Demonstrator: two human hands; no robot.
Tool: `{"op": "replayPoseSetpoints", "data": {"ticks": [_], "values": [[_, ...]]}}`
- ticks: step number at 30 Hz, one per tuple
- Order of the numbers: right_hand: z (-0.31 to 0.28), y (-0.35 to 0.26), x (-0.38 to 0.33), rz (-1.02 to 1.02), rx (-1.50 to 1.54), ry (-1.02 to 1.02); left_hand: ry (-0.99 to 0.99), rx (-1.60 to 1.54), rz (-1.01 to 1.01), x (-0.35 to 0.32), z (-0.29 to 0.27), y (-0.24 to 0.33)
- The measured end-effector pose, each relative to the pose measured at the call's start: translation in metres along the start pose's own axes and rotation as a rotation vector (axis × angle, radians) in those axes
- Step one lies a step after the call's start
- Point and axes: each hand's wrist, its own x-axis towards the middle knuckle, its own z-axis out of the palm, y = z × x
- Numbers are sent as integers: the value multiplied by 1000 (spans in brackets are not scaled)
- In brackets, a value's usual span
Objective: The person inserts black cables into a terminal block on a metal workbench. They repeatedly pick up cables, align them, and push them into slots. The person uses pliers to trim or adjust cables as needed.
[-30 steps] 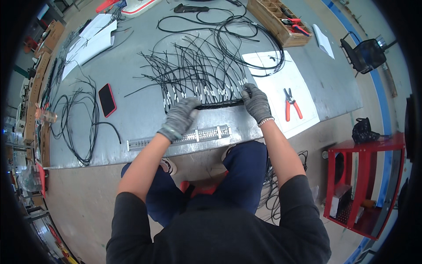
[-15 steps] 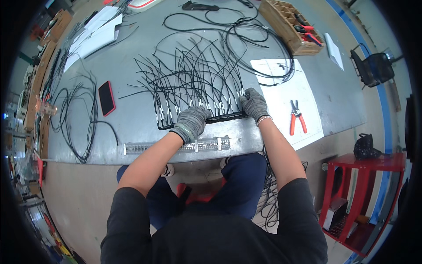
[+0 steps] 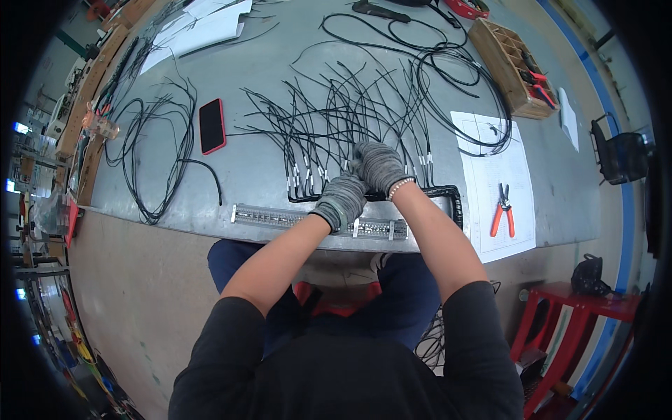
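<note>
A black wire harness (image 3: 446,190) lies on the table, its thick wrapped trunk running crosswise and bending toward the near edge at its right end. Many thin black wires with white sleeves fan out from it to the far side. My left hand (image 3: 341,203), in a grey knit glove, is closed on the trunk near its middle. Just right of it and slightly farther off, my right hand (image 3: 381,169), gloved alike, is closed at the roots of the wires. Its fingertips are partly hidden, and the two hands touch. Nearer than the harness lies a slotted metal terminal strip (image 3: 266,216).
Orange-handled pliers (image 3: 502,213) rest on a paper drawing (image 3: 519,178) at the right. Behind are a wooden tool box (image 3: 521,87) and coiled black cable (image 3: 427,63). A red-edged phone (image 3: 212,126) and loose wires (image 3: 133,203) lie to the left.
My right hand has moved left along the harness, from its right end to beside my left hand. The harness's bent right end is now uncovered. The whole view has shifted.
</note>
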Motion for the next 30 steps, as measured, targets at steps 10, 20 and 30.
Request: {"op": "replayPoseSetpoints", "data": {"ticks": [10, 20, 30], "values": [[-6, -28, 43, -211, 64, 79, 165, -72, 53, -13, -1, -1], [30, -61, 112, -351, -215, -460, -57, -160, -8, -1, 0, -4], [-119, 13, 125, -248, -331, 384, 98, -98, 113, -11, -6, 1]]}}
